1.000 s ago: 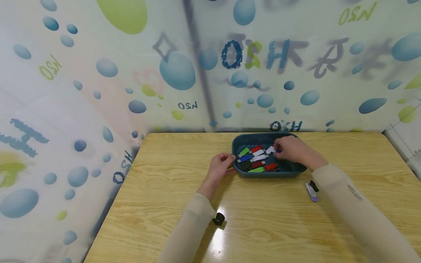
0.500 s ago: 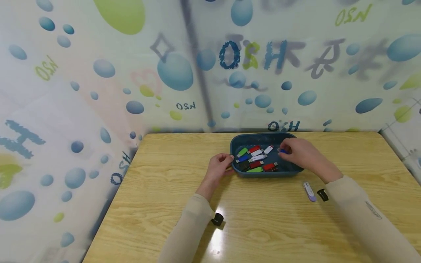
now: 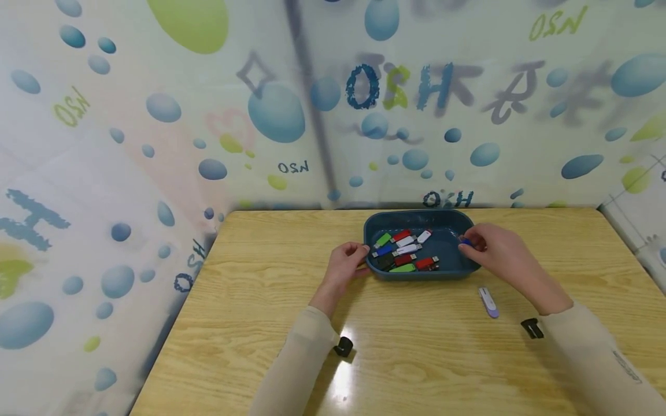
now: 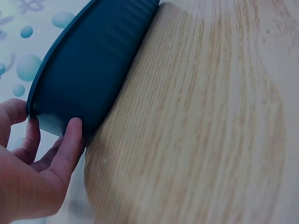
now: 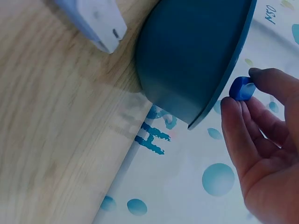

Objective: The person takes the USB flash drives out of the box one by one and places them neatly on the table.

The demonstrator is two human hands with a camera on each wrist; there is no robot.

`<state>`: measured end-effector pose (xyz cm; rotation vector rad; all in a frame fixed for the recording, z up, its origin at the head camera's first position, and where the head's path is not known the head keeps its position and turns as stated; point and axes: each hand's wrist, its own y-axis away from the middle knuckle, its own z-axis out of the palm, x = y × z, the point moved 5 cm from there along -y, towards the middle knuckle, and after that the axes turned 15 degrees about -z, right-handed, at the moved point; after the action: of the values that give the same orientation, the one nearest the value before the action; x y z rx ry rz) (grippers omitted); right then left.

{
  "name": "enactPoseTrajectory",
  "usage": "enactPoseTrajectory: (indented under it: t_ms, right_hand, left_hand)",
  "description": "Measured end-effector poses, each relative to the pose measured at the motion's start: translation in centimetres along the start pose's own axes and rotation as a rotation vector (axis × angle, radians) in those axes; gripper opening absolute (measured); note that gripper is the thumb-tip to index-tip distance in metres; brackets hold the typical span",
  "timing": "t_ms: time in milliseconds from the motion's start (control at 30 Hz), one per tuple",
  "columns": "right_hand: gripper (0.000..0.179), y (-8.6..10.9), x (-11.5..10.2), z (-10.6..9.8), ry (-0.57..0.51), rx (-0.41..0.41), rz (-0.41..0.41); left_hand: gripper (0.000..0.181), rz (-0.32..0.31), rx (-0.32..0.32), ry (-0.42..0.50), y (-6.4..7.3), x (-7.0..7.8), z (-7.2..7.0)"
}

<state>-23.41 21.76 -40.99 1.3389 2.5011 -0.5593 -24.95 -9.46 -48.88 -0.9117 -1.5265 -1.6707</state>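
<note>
A dark teal plastic bin (image 3: 447,276) stands at the table's back edge, with several USB flash drives in green, red, white, blue and black on its left side. My left hand (image 3: 344,267) grips the bin's left end; in the left wrist view, its thumb and a finger pinch the rim while other fingers touch the wall. Between thumb and fingertips my right hand (image 3: 496,248) pinches a blue USB flash drive (image 5: 242,88) over the bin's right end. Inside the bin, a white USB flash drive (image 3: 424,236) lies nearest to it.
A white and lilac stapler-like object (image 3: 488,303) lies on the wooden table (image 3: 426,352) in front of the bin's right end. Behind the bin hangs a patterned wall covering (image 3: 312,173). A black strap end (image 3: 343,346) sticks out by the left sleeve.
My right hand has moved right with the blue flash drive, away from the other drives to the bin's right end. My left hand has stayed at the bin's left end.
</note>
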Motion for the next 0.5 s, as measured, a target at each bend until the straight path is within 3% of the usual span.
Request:
enactPoseTrajectory:
  t_ms: [500]
  right_hand:
    - [0.03,4.1,0.0,-1.3,0.043,0.093,0.05]
  left_hand:
    - [0.028,0.006,-0.007,-0.003,-0.1,0.0,0.0]
